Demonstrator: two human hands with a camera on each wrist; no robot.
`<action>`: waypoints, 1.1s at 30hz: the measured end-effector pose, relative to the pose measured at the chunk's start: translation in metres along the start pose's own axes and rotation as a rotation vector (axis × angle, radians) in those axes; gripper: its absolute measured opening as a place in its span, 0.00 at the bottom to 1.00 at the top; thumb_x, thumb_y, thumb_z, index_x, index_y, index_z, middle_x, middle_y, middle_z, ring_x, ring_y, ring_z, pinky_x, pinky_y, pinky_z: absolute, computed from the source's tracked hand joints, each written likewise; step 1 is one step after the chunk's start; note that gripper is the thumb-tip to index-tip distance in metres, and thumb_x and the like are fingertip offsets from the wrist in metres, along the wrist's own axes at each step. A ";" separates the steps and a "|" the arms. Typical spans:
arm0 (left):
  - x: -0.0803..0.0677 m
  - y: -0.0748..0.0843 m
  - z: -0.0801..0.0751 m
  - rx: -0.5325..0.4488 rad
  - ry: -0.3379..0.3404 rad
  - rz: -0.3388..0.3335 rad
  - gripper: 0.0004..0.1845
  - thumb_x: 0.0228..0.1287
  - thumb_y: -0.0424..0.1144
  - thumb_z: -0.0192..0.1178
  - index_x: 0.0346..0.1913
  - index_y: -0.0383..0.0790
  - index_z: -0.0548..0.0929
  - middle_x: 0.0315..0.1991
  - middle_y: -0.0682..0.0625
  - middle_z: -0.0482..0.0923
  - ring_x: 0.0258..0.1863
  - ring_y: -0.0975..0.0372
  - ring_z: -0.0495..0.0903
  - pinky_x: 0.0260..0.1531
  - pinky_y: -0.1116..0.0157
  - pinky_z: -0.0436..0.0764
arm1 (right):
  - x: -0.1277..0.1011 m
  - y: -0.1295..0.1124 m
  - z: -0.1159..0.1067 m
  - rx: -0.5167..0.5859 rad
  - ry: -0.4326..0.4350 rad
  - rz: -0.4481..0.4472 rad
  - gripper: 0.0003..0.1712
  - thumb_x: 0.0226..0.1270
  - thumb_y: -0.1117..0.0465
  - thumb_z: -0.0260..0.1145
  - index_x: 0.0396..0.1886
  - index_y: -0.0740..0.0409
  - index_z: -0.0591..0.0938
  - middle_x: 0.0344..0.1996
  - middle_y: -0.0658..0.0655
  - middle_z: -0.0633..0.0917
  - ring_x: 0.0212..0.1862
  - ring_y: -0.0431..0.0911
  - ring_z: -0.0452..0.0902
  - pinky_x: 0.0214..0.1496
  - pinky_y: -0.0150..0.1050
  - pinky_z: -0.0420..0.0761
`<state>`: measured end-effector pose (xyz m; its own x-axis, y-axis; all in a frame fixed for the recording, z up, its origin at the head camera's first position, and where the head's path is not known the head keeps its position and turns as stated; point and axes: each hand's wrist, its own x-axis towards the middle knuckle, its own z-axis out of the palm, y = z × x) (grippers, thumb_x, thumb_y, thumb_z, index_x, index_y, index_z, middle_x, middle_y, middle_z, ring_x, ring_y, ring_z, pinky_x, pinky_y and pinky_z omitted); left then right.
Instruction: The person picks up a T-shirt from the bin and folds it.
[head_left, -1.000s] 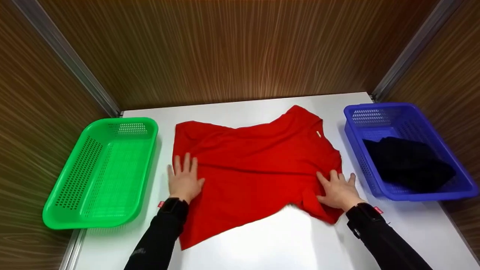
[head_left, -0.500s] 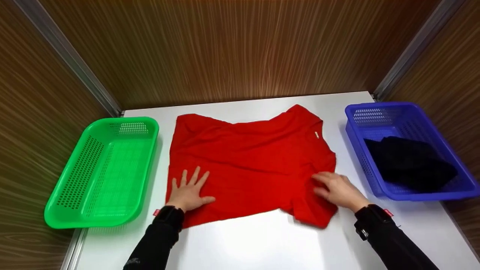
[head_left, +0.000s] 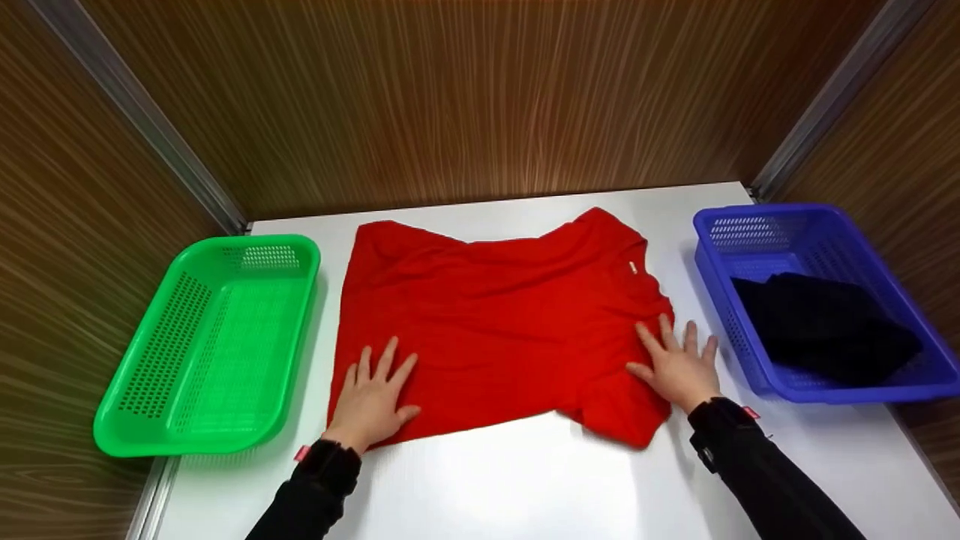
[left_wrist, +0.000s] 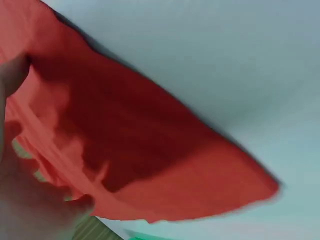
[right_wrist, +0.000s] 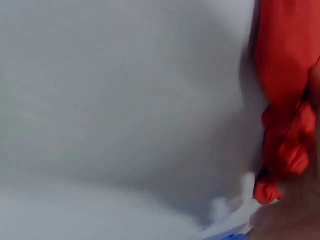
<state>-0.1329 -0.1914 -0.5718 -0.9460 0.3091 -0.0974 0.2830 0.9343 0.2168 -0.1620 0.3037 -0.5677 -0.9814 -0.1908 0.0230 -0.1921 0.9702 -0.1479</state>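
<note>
Since a second ago, we see the red T-shirt (head_left: 502,330) drawn in at its near left corner, where a long flap of cloth once trailed toward the table edge; the lower hem now runs in a nearly straight line. The right hand has shifted from the bunched sleeve to a spot slightly farther back.

From left to right: a green plastic basket (head_left: 161,435), shallow, rectangular with rounded corners and perforated walls, sits on the smooth, glossy white table (head_left: 525,480). Just beside it, the left hand (head_left: 373,397) lies flat with fingers spread wide on the near left corner of the shirt, holding nothing. The soft, matte knit garment is spread at the centre of the table between the two baskets, faintly creased, collar toward the right. The right hand (head_left: 677,365) presses flat, fingers fanned open, on the shirt's right edge by the sleeve. Farther right, a blue basket (head_left: 806,214) of the same perforated make holds a crumpled black garment (head_left: 821,326).

The right wrist view is blurred; we can make out only red folds there, probably the sleeve.
</note>
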 end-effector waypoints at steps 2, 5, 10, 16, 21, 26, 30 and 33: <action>-0.012 0.001 0.000 -0.047 -0.021 0.010 0.45 0.61 0.59 0.70 0.77 0.48 0.66 0.80 0.39 0.51 0.77 0.33 0.50 0.71 0.37 0.59 | -0.002 -0.001 -0.003 0.015 0.129 -0.081 0.37 0.66 0.53 0.72 0.72 0.59 0.73 0.67 0.73 0.72 0.67 0.77 0.64 0.65 0.78 0.59; -0.031 -0.003 0.001 -0.073 -0.060 0.043 0.43 0.57 0.60 0.72 0.72 0.45 0.72 0.74 0.38 0.60 0.73 0.38 0.58 0.69 0.39 0.64 | -0.012 -0.010 -0.004 0.126 0.169 -0.301 0.33 0.61 0.54 0.77 0.63 0.61 0.79 0.51 0.66 0.80 0.54 0.64 0.76 0.58 0.65 0.73; -0.050 -0.013 0.003 0.023 -0.032 0.139 0.30 0.60 0.55 0.72 0.60 0.44 0.78 0.58 0.42 0.72 0.58 0.47 0.70 0.56 0.47 0.73 | -0.037 -0.021 0.002 0.147 -0.048 -0.526 0.39 0.54 0.40 0.79 0.63 0.51 0.80 0.47 0.51 0.76 0.52 0.48 0.71 0.51 0.51 0.73; -0.053 -0.021 0.001 0.174 0.063 0.218 0.10 0.66 0.32 0.67 0.48 0.42 0.80 0.44 0.46 0.75 0.45 0.50 0.75 0.41 0.49 0.83 | -0.047 -0.019 0.007 0.158 0.171 -0.446 0.24 0.48 0.74 0.73 0.48 0.57 0.83 0.43 0.54 0.84 0.46 0.50 0.81 0.47 0.47 0.81; -0.054 -0.024 -0.001 0.194 0.211 0.160 0.12 0.64 0.26 0.65 0.42 0.39 0.73 0.38 0.45 0.77 0.38 0.50 0.79 0.25 0.53 0.83 | -0.047 -0.014 -0.009 0.500 0.263 -0.080 0.21 0.56 0.78 0.63 0.50 0.61 0.82 0.35 0.57 0.88 0.31 0.42 0.79 0.35 0.38 0.80; -0.054 -0.028 0.000 0.173 0.475 0.111 0.15 0.59 0.23 0.64 0.38 0.38 0.68 0.30 0.46 0.73 0.28 0.50 0.76 0.12 0.56 0.75 | -0.043 -0.010 -0.026 0.838 0.029 0.273 0.24 0.68 0.71 0.54 0.64 0.62 0.76 0.28 0.54 0.80 0.29 0.38 0.72 0.33 0.31 0.72; -0.055 -0.031 -0.001 0.152 0.497 0.109 0.15 0.57 0.19 0.63 0.39 0.37 0.72 0.32 0.45 0.78 0.31 0.48 0.78 0.19 0.54 0.80 | -0.042 -0.011 -0.020 0.722 -0.040 0.296 0.21 0.73 0.67 0.57 0.63 0.66 0.76 0.28 0.55 0.81 0.30 0.44 0.77 0.33 0.35 0.75; -0.056 -0.032 -0.002 0.116 0.444 0.093 0.17 0.54 0.19 0.66 0.41 0.38 0.75 0.35 0.44 0.81 0.36 0.47 0.80 0.30 0.52 0.84 | -0.045 -0.016 -0.010 0.546 0.067 0.197 0.23 0.74 0.59 0.64 0.64 0.63 0.76 0.37 0.60 0.84 0.39 0.53 0.80 0.42 0.46 0.79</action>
<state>-0.0894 -0.2388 -0.5712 -0.8844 0.3106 0.3482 0.3620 0.9276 0.0919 -0.1144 0.2979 -0.5562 -0.9999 0.0122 0.0036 0.0070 0.7654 -0.6435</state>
